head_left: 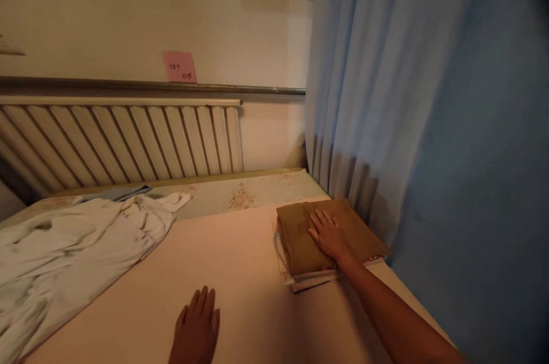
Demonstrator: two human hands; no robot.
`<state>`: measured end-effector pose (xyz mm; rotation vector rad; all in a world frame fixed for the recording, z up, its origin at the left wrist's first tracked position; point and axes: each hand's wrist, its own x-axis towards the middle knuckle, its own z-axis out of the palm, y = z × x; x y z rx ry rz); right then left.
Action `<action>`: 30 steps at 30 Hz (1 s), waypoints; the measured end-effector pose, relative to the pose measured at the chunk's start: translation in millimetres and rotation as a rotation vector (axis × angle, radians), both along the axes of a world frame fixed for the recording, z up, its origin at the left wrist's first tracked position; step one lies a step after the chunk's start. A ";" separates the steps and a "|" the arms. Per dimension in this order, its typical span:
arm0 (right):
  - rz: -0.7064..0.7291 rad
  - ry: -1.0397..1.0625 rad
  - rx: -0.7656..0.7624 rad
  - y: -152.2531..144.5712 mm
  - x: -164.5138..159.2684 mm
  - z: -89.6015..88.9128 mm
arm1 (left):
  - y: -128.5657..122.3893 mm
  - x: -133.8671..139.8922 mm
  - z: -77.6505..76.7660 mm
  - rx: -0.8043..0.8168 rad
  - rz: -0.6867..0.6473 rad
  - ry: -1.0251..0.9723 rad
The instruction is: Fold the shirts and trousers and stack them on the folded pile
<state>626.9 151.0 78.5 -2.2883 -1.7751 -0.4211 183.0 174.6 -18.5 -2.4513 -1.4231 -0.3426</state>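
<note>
Folded brown cloth (pixel 362 232): on stack (pixel 316 281) beside blue curtain (pixel 369 66), directly beneath right hand (pixel 329 235); palm flat, fingers spread, nothing clenched. Left hand (pixel 196 324): unclenched, fingers extended, over pink sheet (pixel 244 255), contact not discernible

The person's right hand (pixel 329 235) lies flat, fingers slightly spread; left hand (pixel 196 324) extends forward, palm apparently downward.

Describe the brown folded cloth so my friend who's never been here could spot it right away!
Find the blue curtain on the picture's right, then the pinkish surface beside it. Near the curtain, the brown folded cloth tops a small stack, under the right hand. Unlike the crumpled white cloth at left, it is brown, flat and folded.
</note>
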 end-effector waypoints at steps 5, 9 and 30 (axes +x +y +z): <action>-0.014 0.033 -0.043 5.2 -6.9 18.6 | -2.8 1.5 2.1 0.000 0.033 -0.035; 0.044 0.025 0.025 18.2 -34.8 37.3 | -4.4 0.6 3.1 0.009 0.014 -0.083; 0.145 0.099 -0.084 34.2 -55.3 20.7 | -9.4 1.8 4.6 -0.064 0.044 -0.121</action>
